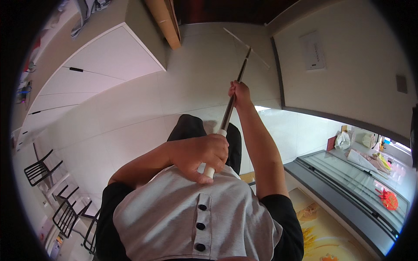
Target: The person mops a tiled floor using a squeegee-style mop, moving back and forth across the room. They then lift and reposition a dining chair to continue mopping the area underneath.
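My left hand (209,155) is closed around the white grip (209,171) at the top end of a long metal pole, close to the front of my light grey shirt. Farther down, my right hand (240,93) wraps the pole's dark shaft (227,112), with that arm stretched forward. A thin, pale crossbar (235,37) sits at the pole's far end, low over the tiled floor (196,81). It looks like a floor squeegee or flat mop; which one I cannot tell.
White-fronted cabinets (114,52) stand at left, with a cardboard piece (165,24) beside them. Black metal chairs (39,169) are at lower left. A pale panel (346,65) with a dark edge and a glass-topped display case (352,186) stand at right.
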### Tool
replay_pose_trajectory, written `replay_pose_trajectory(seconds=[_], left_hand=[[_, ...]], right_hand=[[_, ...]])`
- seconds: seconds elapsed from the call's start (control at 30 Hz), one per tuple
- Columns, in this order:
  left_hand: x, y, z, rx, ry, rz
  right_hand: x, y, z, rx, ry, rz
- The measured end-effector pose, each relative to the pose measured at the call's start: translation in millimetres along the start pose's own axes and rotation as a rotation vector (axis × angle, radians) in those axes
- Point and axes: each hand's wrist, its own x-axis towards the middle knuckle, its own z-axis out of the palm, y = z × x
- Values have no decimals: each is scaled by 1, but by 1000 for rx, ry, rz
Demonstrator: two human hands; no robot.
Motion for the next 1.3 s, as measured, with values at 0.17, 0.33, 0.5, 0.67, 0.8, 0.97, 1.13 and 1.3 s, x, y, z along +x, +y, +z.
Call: replay_pose_trajectory(seconds=[0.17,0.33,0.5,0.67,0.8,0.97,1.13,1.3], left_hand=[[39,-70,11,152,64,1],[109,-136,33,253,169,-127],[198,-214,69,278,457,-139],[255,-288,108,339,673,-177],[274,-318,112,426,819,-219],[287,-349,118,414,906,-241],[261,-330,134,391,1036,-221],[265,-280,127,394,1278,-162]], right_hand=[[76,-50,-32,-330,51,-25],[142,-95,-70,-479,-70,1],[204,-140,-121,-517,-225,86],[258,-160,-166,-546,-301,176],[283,-169,-176,-582,-324,180],[306,-175,-189,-585,-347,194],[287,-157,-147,-698,-252,316],[287,-152,-134,-1059,-287,439]])
